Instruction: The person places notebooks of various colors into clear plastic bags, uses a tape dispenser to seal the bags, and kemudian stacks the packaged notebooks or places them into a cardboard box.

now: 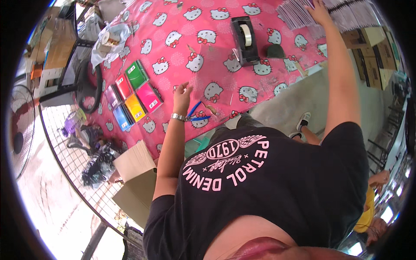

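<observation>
My left hand [182, 99] is just above the pink table, its fingers loosely curled but apart, with nothing visible between them. Below it lies a blue tool [200, 117] with two slim arms. To its left, small spiral notebooks lie in two rows: green [137, 74], red [123, 86], purple [113, 97], pink [149, 96], yellow [135, 107] and blue [123, 118]. At the far right my right hand [320, 14] reaches to a row of packed notebooks [296, 14]. Its fingers pinch at a purple edge; the fingertips are partly cut off by the view's top.
A black tape dispenser [245, 41] stands on the patterned pink tablecloth [182, 56], beside a dark green lump [275, 51]. A clear plastic sheet lies right of my left hand. An open cardboard box [138, 190] is by my left elbow; a fan [21, 130] stands far left.
</observation>
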